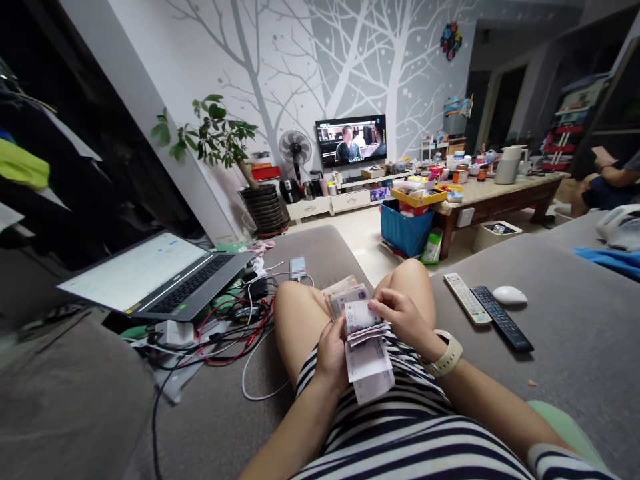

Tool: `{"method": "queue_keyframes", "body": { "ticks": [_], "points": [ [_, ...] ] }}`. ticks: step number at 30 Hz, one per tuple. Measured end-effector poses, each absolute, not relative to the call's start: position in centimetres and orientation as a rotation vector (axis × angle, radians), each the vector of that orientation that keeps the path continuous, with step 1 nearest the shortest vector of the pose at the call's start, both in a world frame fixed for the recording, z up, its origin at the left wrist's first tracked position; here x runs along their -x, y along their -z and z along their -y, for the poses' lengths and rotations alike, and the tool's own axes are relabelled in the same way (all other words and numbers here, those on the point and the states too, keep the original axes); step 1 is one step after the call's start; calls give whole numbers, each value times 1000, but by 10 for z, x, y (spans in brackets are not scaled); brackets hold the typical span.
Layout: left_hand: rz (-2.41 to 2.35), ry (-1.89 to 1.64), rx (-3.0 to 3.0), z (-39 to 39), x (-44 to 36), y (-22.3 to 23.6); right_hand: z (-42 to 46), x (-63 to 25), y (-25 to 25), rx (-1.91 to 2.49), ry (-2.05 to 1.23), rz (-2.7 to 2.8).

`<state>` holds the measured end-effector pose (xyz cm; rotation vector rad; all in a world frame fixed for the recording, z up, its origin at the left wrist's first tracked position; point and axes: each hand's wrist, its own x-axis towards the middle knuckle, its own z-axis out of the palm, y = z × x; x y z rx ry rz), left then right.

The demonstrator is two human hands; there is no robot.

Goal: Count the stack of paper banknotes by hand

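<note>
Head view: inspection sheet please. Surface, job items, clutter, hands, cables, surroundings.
Surface: grey fabric sofa; small tan scrap on its right part.
Job's things: pale, printed paper banknotes, loosely fanned, lower ones hanging down; count cannot be told.
Clutter: open grey laptop and lit rectangular phone at left; white oblong remote, black oblong remote and white oval mouse at right.
Hands: left hand grips the banknotes' left side; right hand pinches their right edge.
Cables: black, red and white cables tangled beside the laptop.
Surroundings: lit black flat television, leafy green potted plant, another person at far right.
</note>
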<state>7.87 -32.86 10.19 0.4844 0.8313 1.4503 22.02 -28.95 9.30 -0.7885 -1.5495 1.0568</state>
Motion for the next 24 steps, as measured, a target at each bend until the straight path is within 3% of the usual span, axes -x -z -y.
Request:
{"method": "queue_keyframes", "body": {
  "ticks": [24],
  "points": [
    [-968, -1473, -565, 331, -82, -105, 301, -218, -101, 664, -1195, 1425]
  ]
}}
